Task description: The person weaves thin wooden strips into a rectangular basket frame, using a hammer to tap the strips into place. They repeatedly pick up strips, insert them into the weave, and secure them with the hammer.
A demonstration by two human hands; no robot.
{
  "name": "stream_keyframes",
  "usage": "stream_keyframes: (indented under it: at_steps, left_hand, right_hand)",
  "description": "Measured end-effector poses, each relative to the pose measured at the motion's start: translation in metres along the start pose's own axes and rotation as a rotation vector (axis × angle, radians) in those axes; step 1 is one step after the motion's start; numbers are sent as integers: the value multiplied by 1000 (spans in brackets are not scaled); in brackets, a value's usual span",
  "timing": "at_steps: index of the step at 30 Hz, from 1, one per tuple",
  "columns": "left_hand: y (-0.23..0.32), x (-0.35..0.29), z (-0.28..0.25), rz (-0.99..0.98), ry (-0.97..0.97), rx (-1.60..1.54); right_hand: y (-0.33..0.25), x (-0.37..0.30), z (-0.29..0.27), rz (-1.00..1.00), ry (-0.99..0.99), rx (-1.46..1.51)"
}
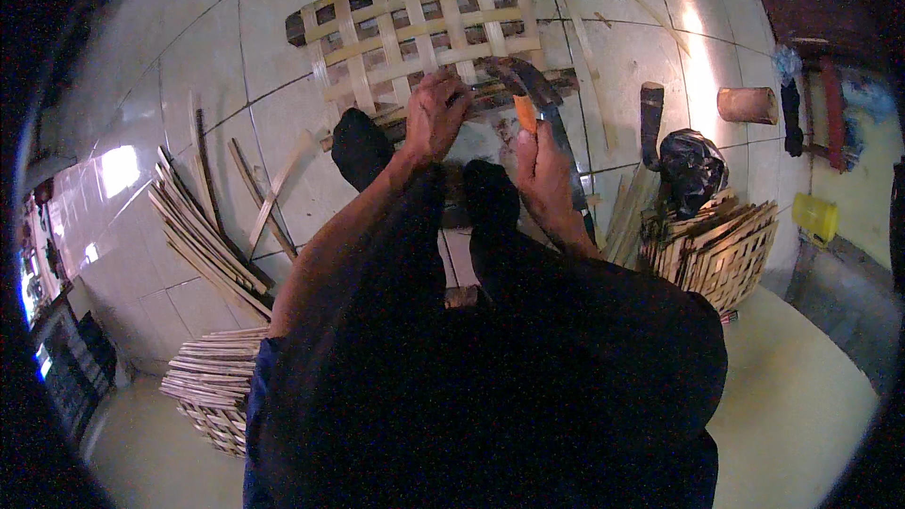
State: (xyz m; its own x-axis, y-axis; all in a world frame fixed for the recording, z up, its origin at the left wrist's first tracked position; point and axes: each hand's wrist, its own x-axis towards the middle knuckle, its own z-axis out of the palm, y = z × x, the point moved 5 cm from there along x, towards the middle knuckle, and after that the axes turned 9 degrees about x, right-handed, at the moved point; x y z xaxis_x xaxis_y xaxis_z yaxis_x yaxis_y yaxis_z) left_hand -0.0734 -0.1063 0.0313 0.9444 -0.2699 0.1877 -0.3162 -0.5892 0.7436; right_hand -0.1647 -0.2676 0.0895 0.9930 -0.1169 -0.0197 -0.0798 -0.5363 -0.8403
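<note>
A panel of woven pale bamboo strips (415,24) lies on the floor ahead of me, its near edge along dark wooden pieces. My left hand (437,118) is closed, its fingers curled at that near edge; what they pinch is hidden. In my right hand (547,174) is a tool with an orange handle (525,114), gripped with the thumb along it; its working end is not clear. Just beyond and beside this hand, a dark curved piece (530,80) reaches over the panel's near right corner. My dark-covered feet (362,149) rest close to the panel.
Loose bamboo strips (209,236) fan out on the left floor. Stacks of woven bamboo pieces stand lower left (219,377) and right (712,250). A black plastic bag (693,170), a dark-handled object (650,123) and a wooden cylinder (747,106) are on the right.
</note>
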Motion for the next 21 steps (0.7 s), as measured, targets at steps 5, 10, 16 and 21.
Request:
stream_keyframes:
  at_steps: [5, 10, 16, 21]
  left_hand:
    - [7, -1, 0, -8, -17, 9]
    - [-10, -11, -7, 63, -21, 135]
    - [-7, -34, -10, 273, -94, 566]
    - [-13, -31, -8, 278, -189, 569]
  right_hand:
    - [24, 0, 12, 162, -112, -73]
    - [4, -2, 3, 264, -126, 48]
    - [16, -10, 4, 264, -98, 104]
    - [12, -7, 4, 327, -169, 49]
